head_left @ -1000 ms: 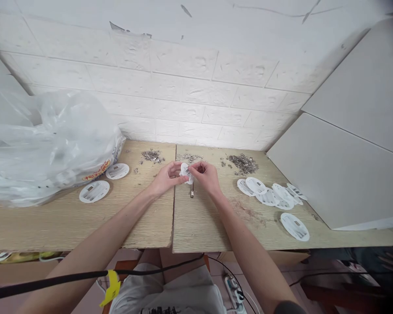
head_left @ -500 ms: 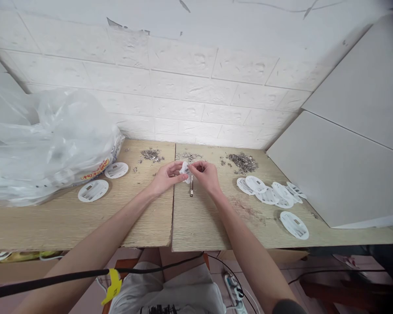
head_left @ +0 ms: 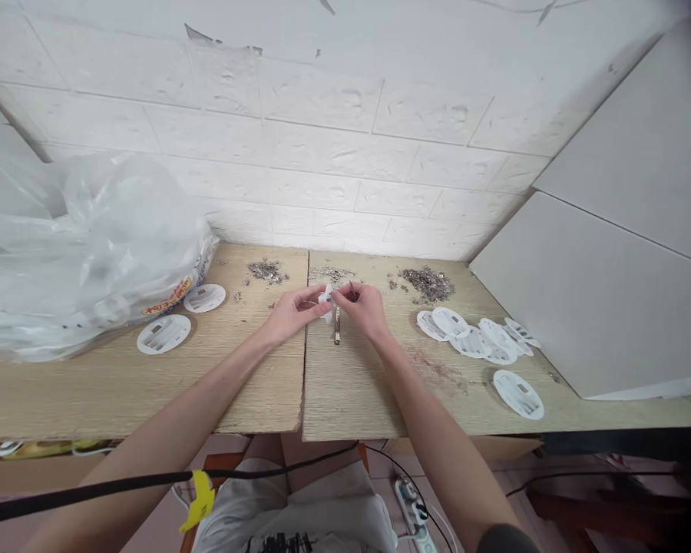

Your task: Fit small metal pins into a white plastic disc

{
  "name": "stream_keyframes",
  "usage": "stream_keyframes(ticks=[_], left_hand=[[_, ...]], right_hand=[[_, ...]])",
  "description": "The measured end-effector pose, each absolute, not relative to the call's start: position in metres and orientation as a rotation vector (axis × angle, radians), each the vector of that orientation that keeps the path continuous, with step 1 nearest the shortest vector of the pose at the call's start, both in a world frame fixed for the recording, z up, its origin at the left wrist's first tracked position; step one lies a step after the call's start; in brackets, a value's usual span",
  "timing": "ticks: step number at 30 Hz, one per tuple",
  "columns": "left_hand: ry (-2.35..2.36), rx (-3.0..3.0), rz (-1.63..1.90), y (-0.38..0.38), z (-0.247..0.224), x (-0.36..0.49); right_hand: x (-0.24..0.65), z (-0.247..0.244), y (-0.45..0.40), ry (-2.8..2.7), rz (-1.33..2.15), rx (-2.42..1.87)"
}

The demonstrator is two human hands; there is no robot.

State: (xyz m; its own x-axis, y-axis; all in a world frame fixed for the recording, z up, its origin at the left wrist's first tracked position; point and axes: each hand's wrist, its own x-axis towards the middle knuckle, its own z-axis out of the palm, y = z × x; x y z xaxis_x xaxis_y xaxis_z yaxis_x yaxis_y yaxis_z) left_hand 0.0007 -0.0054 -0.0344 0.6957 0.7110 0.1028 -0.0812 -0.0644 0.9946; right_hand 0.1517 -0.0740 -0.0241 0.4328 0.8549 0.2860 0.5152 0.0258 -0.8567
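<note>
My left hand (head_left: 291, 313) and my right hand (head_left: 364, 307) meet above the middle of the wooden table (head_left: 351, 384). Between their fingertips they pinch a small round white plastic disc (head_left: 325, 299), held on edge. My right thumb and forefinger press at the disc's right side, possibly on a tiny metal piece that is too small to make out. A thin metal tool (head_left: 337, 329) lies on the table just below the hands.
Two white discs (head_left: 163, 334) lie at the left beside a big clear plastic bag (head_left: 86, 253). Several more discs (head_left: 472, 338) lie at the right. Piles of small metal parts (head_left: 429, 284) line the back edge. A white panel (head_left: 599, 307) stands at the right.
The disc has turned more on edge between my fingers. Both hands stay in the same spot; the view shifted slightly.
</note>
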Motion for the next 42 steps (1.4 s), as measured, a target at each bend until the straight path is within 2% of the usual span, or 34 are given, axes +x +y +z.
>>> stream_keyframes(ticks=[14,27,36,42], left_hand=[[0.527,1.508,0.694,-0.007,-0.042,0.005],[0.591,1.679,0.746,0.000,-0.049,0.007],[0.540,1.389,0.802,0.007,-0.038,0.002],[0.555,1.234,0.841,0.009,-0.041,0.003]], right_hand=[[0.146,-0.026,-0.072,-1.229,0.428,-1.710],[0.144,-0.030,-0.069,-1.219,0.542,-1.615],[0.164,-0.024,-0.073,-1.346,0.772,-1.488],[0.170,-0.027,-0.075,-1.531,0.536,-1.641]])
